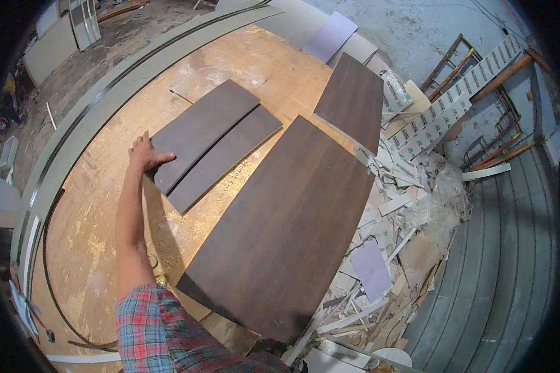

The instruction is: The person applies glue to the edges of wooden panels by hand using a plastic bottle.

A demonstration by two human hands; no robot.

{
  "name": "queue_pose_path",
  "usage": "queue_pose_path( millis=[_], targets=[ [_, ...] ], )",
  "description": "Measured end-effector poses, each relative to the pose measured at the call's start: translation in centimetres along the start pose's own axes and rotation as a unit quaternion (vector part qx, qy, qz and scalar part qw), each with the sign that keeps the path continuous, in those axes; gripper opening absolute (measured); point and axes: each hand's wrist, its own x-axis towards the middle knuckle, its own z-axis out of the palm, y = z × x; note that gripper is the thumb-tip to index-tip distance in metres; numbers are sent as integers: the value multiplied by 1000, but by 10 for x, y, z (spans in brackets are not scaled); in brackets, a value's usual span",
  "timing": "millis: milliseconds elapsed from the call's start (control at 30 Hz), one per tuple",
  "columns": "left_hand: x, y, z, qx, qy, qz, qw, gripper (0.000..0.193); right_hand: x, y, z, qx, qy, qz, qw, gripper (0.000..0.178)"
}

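Observation:
My left hand (144, 154) reaches out from a plaid sleeve to the left edge of a grey-brown board (206, 127). Its thumb lies stretched over the board's top face, and the fingers are at the edge. A narrower brown strip of board (230, 158) lies alongside, with a dark gap between the two. Both are on the wooden worktable (99, 248). Closer to me, a large dark brown wood-grain panel (280, 230) slants across the table's right side. Another brown panel (353, 99) lies beyond it. My right hand is out of view.
Offcuts and scrap strips (379, 217) are heaped along the right, with crumpled clear plastic (442, 193) among them. Corrugated grey sheeting (498, 248) is at far right. A long pale strip (124, 78) curves along the table's far left edge. Black edging (46, 261) lies at left.

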Motion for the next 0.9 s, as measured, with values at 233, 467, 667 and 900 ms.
queue_pose_path(
  millis=[233,467,667,900],
  targets=[
    [-65,-23,-29,-13,-94,-77,992,114,19,-4,-49,-14,-53,0,999,29],
    [-123,-30,-12,0,-30,-110,993,114,-4,34,7,-59,80,-38,994,34],
    [-115,-29,-17,-13,-72,-94,993,113,53,17,-76,92,-135,69,984,30],
    [-87,-56,-18,-103,-166,-74,978,90,49,16,-59,-36,-97,49,993,34]
  ],
)
